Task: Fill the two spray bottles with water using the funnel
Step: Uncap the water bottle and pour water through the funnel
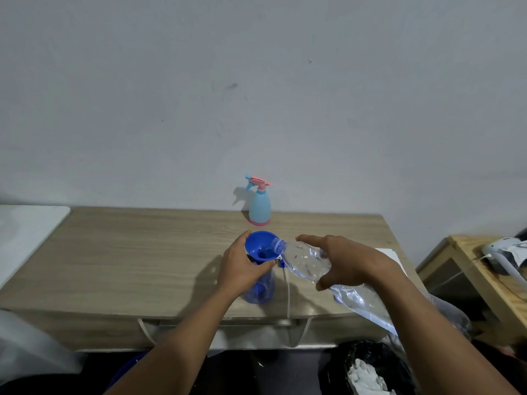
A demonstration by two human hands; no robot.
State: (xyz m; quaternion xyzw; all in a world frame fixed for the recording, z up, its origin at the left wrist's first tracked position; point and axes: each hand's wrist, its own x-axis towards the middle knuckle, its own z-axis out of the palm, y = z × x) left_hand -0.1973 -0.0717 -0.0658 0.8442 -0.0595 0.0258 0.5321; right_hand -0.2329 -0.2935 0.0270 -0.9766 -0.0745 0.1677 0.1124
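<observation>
A blue funnel (261, 246) sits in the neck of a translucent blue spray bottle (261, 290) near the front edge of the wooden table (142, 258). My left hand (242, 267) grips the funnel and the bottle's neck. My right hand (346, 262) holds a large clear plastic water bottle (306, 259), tilted so its open mouth lies over the funnel's rim. A light blue spray bottle (259, 208) with a pink trigger head stands upright at the table's back edge, by the wall.
A blue sprayer head with a thin white tube (288, 292) lies on the table just right of the blue bottle. White paper (392, 253) lies at the table's right. A black-lined bin (368, 366) stands below right. A wooden side table (479, 266) is at far right.
</observation>
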